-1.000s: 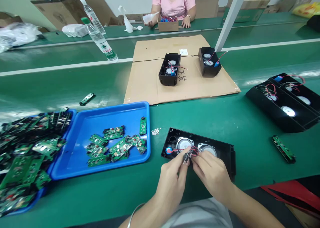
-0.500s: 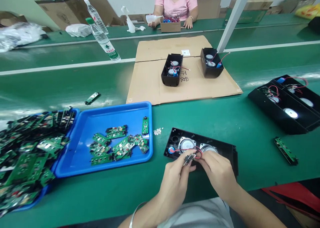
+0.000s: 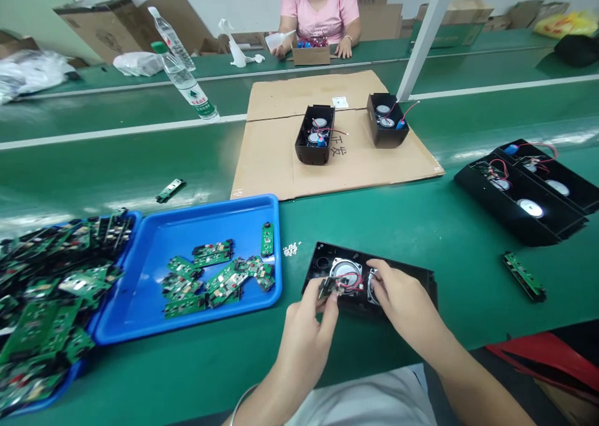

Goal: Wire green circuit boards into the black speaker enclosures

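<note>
Head view: left hand (image 3: 304, 329) pinching a circuit board (image 3: 326, 287) over a black housing (image 3: 427, 282).
Thumb and fingers of the left hand are pressing on the circuit board, which is sitting above the housing's left end, beside the left speaker (image 3: 345, 270); red and black wires (image 3: 353, 282) are looping across that speaker. The right hand (image 3: 407, 298) is reaching over the right speaker (image 3: 373, 289), thumb and index finger standing apart; whether they are touching it cannot be determined. A blue tray (image 3: 154, 239) is holding green boards (image 3: 227, 281) to the left, and white parts (image 3: 291, 249) are lying between tray and housing. Beyond, 2 open boxes (image 3: 314, 156) are resting on a cardboard sheet (image 3: 271, 158).
</note>
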`<state>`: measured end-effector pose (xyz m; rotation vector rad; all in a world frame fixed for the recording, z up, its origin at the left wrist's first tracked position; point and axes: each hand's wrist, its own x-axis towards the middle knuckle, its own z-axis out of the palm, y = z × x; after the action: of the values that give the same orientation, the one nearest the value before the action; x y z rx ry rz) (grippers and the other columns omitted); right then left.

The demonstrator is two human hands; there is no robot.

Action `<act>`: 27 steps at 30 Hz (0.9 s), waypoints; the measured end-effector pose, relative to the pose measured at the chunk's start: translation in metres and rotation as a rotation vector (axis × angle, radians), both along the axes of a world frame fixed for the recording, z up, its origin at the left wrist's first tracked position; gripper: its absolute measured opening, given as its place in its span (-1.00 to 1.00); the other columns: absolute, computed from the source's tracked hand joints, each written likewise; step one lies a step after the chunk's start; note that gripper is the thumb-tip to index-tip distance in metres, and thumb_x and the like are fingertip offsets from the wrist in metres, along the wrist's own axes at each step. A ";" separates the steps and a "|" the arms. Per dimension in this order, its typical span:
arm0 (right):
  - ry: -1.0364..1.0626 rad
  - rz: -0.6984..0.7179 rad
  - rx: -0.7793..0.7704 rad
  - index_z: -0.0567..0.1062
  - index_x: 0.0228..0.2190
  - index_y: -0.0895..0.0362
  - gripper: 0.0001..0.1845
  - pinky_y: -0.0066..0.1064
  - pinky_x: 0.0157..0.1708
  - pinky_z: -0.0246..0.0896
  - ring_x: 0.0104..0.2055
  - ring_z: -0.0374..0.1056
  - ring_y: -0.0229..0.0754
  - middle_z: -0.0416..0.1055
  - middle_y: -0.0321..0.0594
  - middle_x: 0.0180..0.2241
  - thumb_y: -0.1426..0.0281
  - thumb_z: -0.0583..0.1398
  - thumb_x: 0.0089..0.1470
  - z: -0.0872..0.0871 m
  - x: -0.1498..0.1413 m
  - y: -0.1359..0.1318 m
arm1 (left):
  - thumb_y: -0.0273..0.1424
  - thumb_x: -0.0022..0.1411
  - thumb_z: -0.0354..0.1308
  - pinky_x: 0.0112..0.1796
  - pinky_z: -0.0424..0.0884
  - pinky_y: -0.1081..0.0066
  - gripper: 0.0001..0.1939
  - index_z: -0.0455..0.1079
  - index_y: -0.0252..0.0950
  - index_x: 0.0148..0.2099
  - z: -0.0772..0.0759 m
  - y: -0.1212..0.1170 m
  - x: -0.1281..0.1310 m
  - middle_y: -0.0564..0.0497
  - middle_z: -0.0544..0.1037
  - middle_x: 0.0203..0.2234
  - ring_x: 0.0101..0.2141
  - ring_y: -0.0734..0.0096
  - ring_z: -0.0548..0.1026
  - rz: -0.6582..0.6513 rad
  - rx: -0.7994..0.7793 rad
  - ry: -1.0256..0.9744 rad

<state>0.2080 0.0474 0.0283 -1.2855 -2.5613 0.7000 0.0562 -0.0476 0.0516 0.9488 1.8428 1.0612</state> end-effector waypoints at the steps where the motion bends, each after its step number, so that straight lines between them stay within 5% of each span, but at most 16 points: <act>1: 0.090 -0.019 -0.022 0.42 -0.20 0.14 -0.77 -0.45 -0.47 0.29 -0.41 0.43 -0.18 0.49 -0.20 -0.40 0.50 0.02 0.14 0.000 0.003 0.000 | -0.31 0.23 0.01 -0.33 0.50 0.42 -0.85 0.33 -0.25 -0.22 0.001 0.001 0.001 -0.03 0.61 -0.34 -0.32 0.25 0.60 0.002 -0.013 0.005; 6: 0.450 -0.135 -0.152 0.46 -0.36 0.12 -0.87 -0.50 -0.51 0.33 -0.51 0.39 -0.26 0.48 -0.24 -0.44 0.39 0.11 0.12 -0.001 0.019 -0.001 | -0.30 0.23 0.03 -0.34 0.53 0.38 -0.88 0.25 -0.23 -0.24 -0.003 0.005 0.005 -0.05 0.61 -0.30 -0.25 0.20 0.59 0.029 -0.008 -0.139; 12: 0.560 -0.191 -0.291 0.49 -0.37 0.13 -0.84 -0.53 -0.59 0.27 -0.53 0.36 -0.27 0.45 -0.24 -0.46 0.35 0.12 0.12 0.004 0.026 0.000 | -0.29 0.22 0.07 -0.26 0.54 0.33 -0.87 0.25 -0.22 -0.24 -0.004 0.006 0.007 -0.02 0.61 -0.30 -0.23 0.21 0.59 0.085 -0.022 -0.186; 18: 0.483 0.073 -0.053 0.41 -0.40 0.13 -0.82 -0.48 -0.46 0.24 -0.47 0.29 -0.29 0.36 -0.26 -0.47 0.45 0.05 0.20 0.006 0.014 -0.011 | -0.27 0.23 0.05 -0.31 0.55 0.33 -0.85 0.20 -0.22 -0.24 -0.009 0.011 0.023 -0.06 0.61 -0.27 -0.23 0.19 0.59 0.066 -0.020 -0.209; 27: 0.451 0.086 0.095 0.39 -0.35 0.14 -0.82 -0.44 -0.40 0.26 -0.41 0.33 -0.26 0.38 -0.24 -0.43 0.49 0.01 0.22 0.000 0.008 -0.012 | -0.30 0.25 0.02 -0.34 0.53 0.36 -0.87 0.21 -0.24 -0.19 -0.008 0.008 0.027 -0.06 0.62 -0.35 -0.32 0.23 0.60 -0.006 -0.050 -0.043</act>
<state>0.2159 0.0349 0.0287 -0.8717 -2.2569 0.7716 0.0827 -0.0400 0.0436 0.8953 1.8220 1.0189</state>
